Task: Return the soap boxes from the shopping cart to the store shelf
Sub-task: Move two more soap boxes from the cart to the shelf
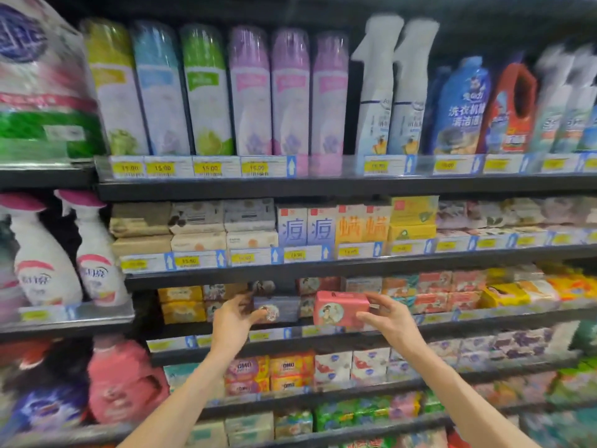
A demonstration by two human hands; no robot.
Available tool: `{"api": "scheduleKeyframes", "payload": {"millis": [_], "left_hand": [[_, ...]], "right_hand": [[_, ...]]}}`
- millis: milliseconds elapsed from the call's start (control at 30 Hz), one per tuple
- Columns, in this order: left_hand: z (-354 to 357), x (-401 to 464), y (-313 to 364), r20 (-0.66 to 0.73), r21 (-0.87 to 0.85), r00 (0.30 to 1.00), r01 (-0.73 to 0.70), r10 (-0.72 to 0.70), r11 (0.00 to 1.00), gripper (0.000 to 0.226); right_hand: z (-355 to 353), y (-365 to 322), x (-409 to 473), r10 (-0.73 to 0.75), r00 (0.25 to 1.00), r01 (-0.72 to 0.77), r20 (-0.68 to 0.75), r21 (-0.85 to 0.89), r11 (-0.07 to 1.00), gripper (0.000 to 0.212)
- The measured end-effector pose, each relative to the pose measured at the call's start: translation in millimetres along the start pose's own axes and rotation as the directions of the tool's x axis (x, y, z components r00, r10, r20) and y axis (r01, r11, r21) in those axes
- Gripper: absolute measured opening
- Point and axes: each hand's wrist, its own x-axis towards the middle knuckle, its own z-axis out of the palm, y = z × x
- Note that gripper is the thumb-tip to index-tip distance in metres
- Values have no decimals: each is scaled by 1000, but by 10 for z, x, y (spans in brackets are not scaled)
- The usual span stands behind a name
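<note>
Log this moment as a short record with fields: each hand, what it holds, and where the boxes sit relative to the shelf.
left hand: left hand grips a dark soap box at the front of the shelf
right hand: right hand pinches a pink soap box by its right end
pink box position: held in front of the shelf, not yet set down
neighbours: yellow boxes to the left, red and orange boxes to the right
cart: not in view

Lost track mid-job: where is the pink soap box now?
Head view, right of centre: the right hand holds the pink soap box before the third shelf, beside the dark box.
</note>
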Motion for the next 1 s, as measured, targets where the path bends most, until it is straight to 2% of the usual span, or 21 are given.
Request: {"api": "scheduleKeyframes", "payload": {"millis": [100, 200, 367, 600, 733, 833, 1000], "left_hand": [[69, -17, -125, -19, 83, 1000, 4, -2, 997, 47], [111, -48, -163, -91, 219, 996, 8, 13, 976, 43], [173, -74, -125, -150, 252, 988, 3, 36, 968, 28], [191, -68, -112, -158, 307, 985, -20, 71, 952, 27], [190, -63, -126, -154, 289, 985, -25, 72, 957, 28], [189, -62, -146, -161, 310, 982, -41, 95, 950, 27], [199, -57, -155, -165, 309, 980, -52, 108, 950, 28]], "right_hand": [[48, 75, 113, 8, 1000, -8, 7, 6, 1000, 54], [122, 85, 162, -3, 1000, 3, 15, -16, 1000, 46], [257, 103, 217, -28, 999, 29, 45, -36, 999, 43], [408, 67, 261, -36, 999, 35, -10, -79, 996, 39], [484, 80, 248, -75, 997, 70, -23, -173, 982, 31], [535, 102, 225, -118, 993, 114, 3, -271, 956, 37], [655, 137, 203, -163, 984, 114, -78, -437, 892, 38]]}}
